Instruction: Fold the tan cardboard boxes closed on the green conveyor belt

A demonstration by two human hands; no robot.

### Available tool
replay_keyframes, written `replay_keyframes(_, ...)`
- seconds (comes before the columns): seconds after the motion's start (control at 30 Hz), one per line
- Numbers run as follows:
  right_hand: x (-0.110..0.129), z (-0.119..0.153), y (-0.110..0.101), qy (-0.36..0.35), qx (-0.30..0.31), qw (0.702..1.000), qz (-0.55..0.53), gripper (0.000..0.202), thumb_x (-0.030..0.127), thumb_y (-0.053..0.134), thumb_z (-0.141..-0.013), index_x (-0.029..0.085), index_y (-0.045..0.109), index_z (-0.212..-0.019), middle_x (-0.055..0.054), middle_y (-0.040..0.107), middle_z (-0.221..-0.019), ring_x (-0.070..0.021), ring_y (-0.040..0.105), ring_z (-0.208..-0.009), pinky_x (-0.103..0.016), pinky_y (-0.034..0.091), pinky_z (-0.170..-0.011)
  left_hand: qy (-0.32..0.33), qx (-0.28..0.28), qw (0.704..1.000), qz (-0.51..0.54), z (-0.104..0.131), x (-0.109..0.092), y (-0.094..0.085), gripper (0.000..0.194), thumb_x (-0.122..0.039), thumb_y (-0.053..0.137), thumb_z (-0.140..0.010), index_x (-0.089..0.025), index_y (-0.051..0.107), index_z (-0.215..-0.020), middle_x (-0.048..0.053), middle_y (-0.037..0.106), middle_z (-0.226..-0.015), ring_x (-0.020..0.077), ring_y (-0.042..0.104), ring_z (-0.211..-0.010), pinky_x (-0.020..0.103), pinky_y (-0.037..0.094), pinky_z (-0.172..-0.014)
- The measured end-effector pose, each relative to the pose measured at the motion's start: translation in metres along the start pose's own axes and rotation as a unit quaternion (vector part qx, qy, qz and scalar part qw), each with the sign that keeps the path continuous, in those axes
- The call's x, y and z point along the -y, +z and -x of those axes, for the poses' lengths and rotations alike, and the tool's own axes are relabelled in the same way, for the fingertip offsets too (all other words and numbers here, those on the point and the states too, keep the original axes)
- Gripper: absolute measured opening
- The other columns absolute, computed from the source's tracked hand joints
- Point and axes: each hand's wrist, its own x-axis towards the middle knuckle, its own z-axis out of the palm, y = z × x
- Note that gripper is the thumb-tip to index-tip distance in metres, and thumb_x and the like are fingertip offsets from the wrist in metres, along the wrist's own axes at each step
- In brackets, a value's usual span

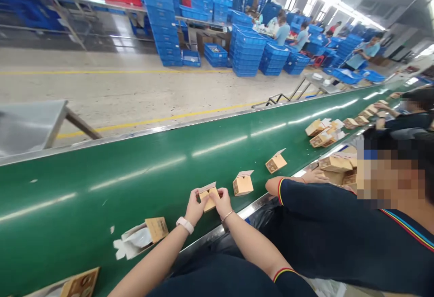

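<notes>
Both of my hands hold one small tan cardboard box [209,199] over the green conveyor belt [135,170], its top flap raised at the far side. My left hand [195,206] grips its left side, and my right hand [222,202] grips its right side, with the thumbs on the front flaps. Just right of it stands a similar box [243,184] with its flap up, and beyond that another box [275,162]. An open box [144,237] with a white plastic bag inside lies to the left of my left forearm.
A co-worker [325,215] stands close on my right, one arm at the belt's edge. Several boxes [320,139] cluster farther along. Another open box [79,284] lies at bottom left. A metal table [30,123] and stacked blue crates [247,53] stand beyond the belt.
</notes>
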Motion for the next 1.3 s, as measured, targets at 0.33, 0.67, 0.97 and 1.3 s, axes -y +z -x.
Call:
replay_keyframes(0.33,0.016,-0.012,-0.021,0.054,0.026,0.998,0.034,0.033,0.029,0.072,-0.061,0.019,0.048,-0.083,-0.003,0.059,-0.080,-0.0197,0.062,-0.078,-0.036,0.052,-0.073,-0.155,0.042,0.986,0.053,0.004,-0.021,0.025,0.040,-0.028,0.069,-0.070,-0.016,0.056,-0.105,0.012,0.065,-0.109,0.0245,0.062,-0.102,0.040,0.049,-0.091)
replay_keyframes(0.67,0.024,0.054,-0.046,-0.483,0.041,0.854,0.189,0.032,0.025,0.055,-0.081,0.022,0.046,-0.111,-0.012,0.054,-0.114,-0.0230,0.053,-0.111,-0.045,0.046,-0.093,-0.076,0.185,0.956,-0.216,0.105,-0.018,-0.071,0.032,-0.045,0.053,-0.074,-0.019,0.051,-0.056,-0.002,0.055,-0.053,0.0157,0.055,-0.057,0.028,0.046,-0.059)
replay_keyframes(0.97,0.025,0.020,-0.006,-0.498,0.296,0.787,0.212,0.063,0.039,0.059,-0.081,0.020,0.034,-0.135,-0.016,0.045,-0.136,-0.0276,0.041,-0.130,-0.051,0.038,-0.104,0.111,-0.212,0.946,-0.218,0.084,-0.005,-0.084,0.066,-0.044,0.073,-0.061,-0.016,0.045,-0.114,0.015,0.051,-0.117,0.0298,0.055,-0.108,0.042,0.051,-0.079)
replay_keyframes(1.3,0.045,-0.008,0.021,-0.442,0.388,0.790,0.174,0.070,0.065,0.051,-0.078,0.019,0.042,-0.130,-0.016,0.052,-0.128,-0.0278,0.050,-0.119,-0.046,0.042,-0.100,0.156,-0.074,0.970,-0.170,0.037,-0.002,-0.072,0.073,-0.035,0.070,-0.067,-0.017,0.038,-0.131,0.016,0.050,-0.129,0.0309,0.049,-0.121,0.050,0.039,-0.102)
